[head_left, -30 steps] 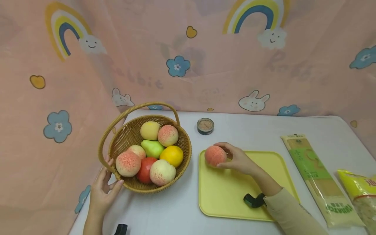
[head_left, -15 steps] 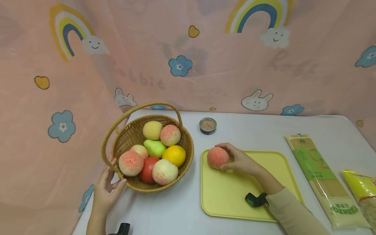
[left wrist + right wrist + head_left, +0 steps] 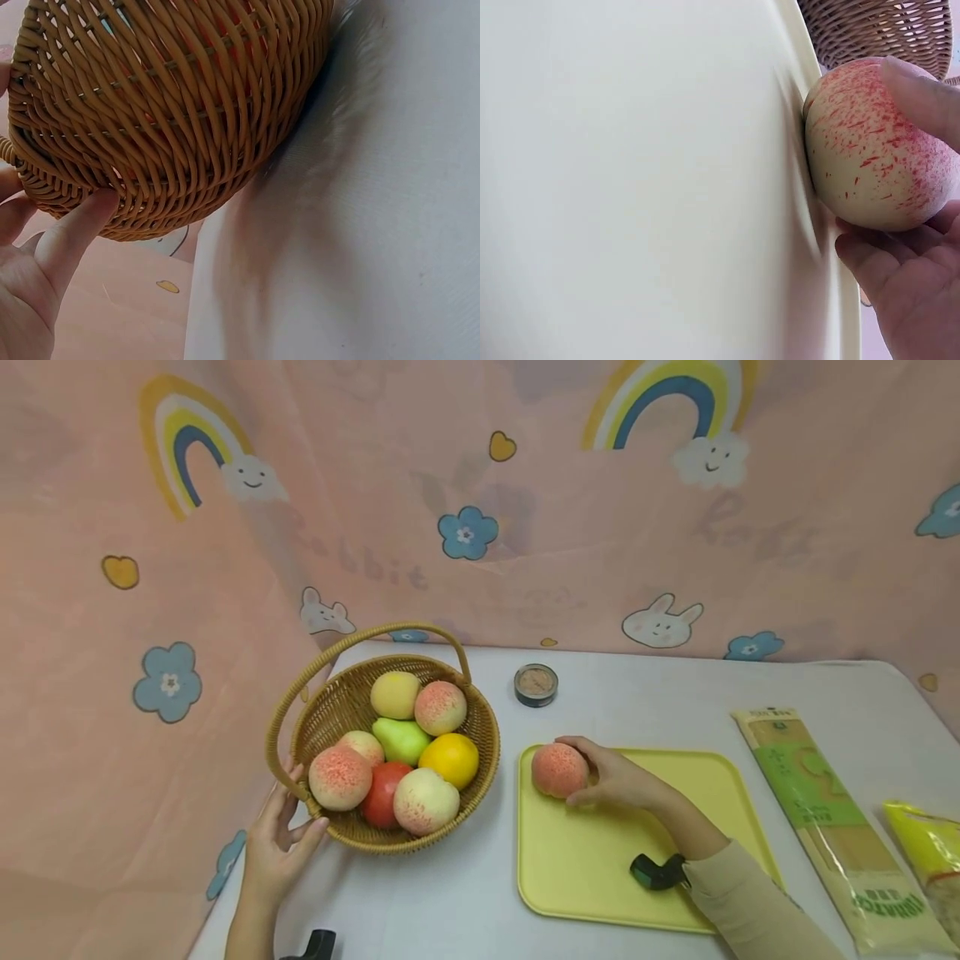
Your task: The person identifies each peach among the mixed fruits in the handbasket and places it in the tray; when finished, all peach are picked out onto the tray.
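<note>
A pink-speckled peach (image 3: 559,770) is at the far left corner of the yellow tray (image 3: 577,881). My right hand (image 3: 621,782) holds it from the right, thumb on one side and fingers on the other. In the right wrist view the peach (image 3: 877,150) shows its pale underside close against the tray. My left hand (image 3: 276,852) grips the wicker basket (image 3: 375,845) at its left rim, by the handle's base. The thumb (image 3: 79,225) presses on the woven outer wall in the left wrist view. Inside the basket lie several peaches, a green pear (image 3: 401,741), a red fruit (image 3: 382,793) and a yellow fruit (image 3: 450,761).
Behind the tray stands a small round tin (image 3: 536,685). To its right lie a long green-labelled packet (image 3: 832,818) and a yellow bag (image 3: 926,852) at the view's edge. A pink patterned curtain (image 3: 525,568) hangs along the table's back and left side.
The head view has shifted, so the scene slides slightly right. My right hand and the peach have come slightly lower on the tray. My left hand keeps its place on the basket.
</note>
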`<action>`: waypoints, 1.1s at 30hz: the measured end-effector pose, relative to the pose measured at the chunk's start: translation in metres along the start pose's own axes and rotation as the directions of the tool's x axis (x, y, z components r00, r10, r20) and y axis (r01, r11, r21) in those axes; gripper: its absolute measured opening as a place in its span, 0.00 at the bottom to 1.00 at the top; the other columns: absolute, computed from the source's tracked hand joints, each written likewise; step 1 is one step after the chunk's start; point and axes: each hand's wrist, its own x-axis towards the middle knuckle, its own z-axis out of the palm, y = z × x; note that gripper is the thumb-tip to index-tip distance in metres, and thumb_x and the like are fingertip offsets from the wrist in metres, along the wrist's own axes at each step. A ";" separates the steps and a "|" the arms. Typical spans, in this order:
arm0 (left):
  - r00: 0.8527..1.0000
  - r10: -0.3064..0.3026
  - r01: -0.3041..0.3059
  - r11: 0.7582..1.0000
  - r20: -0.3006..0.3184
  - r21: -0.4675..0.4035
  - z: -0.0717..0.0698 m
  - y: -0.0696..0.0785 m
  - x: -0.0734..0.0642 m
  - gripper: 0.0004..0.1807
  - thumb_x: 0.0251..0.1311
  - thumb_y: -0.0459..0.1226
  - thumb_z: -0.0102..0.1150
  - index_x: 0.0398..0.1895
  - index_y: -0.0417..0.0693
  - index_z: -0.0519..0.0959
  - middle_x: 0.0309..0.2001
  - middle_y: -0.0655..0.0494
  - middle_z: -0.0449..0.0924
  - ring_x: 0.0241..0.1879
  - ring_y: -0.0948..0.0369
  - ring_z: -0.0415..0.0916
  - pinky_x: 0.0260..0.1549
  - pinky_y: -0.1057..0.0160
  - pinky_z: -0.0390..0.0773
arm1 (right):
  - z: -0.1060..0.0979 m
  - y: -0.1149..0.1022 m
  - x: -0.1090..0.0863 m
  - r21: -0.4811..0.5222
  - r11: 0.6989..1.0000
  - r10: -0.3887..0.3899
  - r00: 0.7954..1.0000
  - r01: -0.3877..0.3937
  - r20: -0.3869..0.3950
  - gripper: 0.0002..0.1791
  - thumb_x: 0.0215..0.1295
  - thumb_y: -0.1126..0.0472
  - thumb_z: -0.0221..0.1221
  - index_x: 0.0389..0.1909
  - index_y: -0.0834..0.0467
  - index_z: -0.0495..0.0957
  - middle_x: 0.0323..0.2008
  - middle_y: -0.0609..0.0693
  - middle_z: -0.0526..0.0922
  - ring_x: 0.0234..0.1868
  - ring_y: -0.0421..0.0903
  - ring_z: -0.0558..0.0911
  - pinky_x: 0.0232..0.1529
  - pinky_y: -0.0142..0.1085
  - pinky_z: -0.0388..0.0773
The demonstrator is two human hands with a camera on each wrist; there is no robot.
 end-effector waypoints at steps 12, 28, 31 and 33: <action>1.000 0.025 -0.025 1.000 -0.010 -0.014 0.001 0.002 0.001 0.39 0.49 0.14 0.54 0.68 0.28 0.56 0.74 0.36 0.42 0.68 0.70 0.56 0.43 0.74 0.78 | -0.016 -0.031 -0.004 -0.149 0.984 -0.114 0.991 0.102 -0.073 0.48 0.52 0.55 0.70 0.69 0.65 0.55 0.69 0.63 0.61 0.69 0.62 0.61 0.68 0.53 0.58; 1.000 0.009 -0.009 1.000 0.000 0.008 0.000 -0.002 0.000 0.40 0.50 0.15 0.54 0.69 0.30 0.55 0.73 0.33 0.41 0.69 0.69 0.55 0.43 0.74 0.78 | -0.020 -0.106 0.035 -0.230 0.929 -0.306 0.951 0.289 -0.042 0.46 0.53 0.54 0.69 0.70 0.59 0.58 0.70 0.55 0.62 0.70 0.54 0.63 0.68 0.50 0.62; 1.000 0.007 -0.007 1.000 -0.002 0.015 0.000 -0.003 0.000 0.41 0.49 0.15 0.55 0.70 0.31 0.55 0.74 0.34 0.41 0.69 0.67 0.55 0.43 0.73 0.78 | -0.018 -0.121 0.047 -0.249 0.922 -0.309 0.951 0.298 -0.007 0.46 0.52 0.55 0.70 0.70 0.58 0.58 0.70 0.53 0.62 0.69 0.52 0.63 0.68 0.49 0.63; 1.000 -0.004 0.004 1.000 -0.002 0.017 0.000 -0.003 0.000 0.41 0.50 0.16 0.55 0.70 0.32 0.55 0.74 0.36 0.42 0.69 0.67 0.55 0.43 0.73 0.78 | -0.016 -0.129 0.055 -0.262 0.914 -0.313 0.949 0.309 0.025 0.46 0.52 0.55 0.70 0.70 0.59 0.58 0.70 0.54 0.62 0.69 0.52 0.63 0.68 0.49 0.63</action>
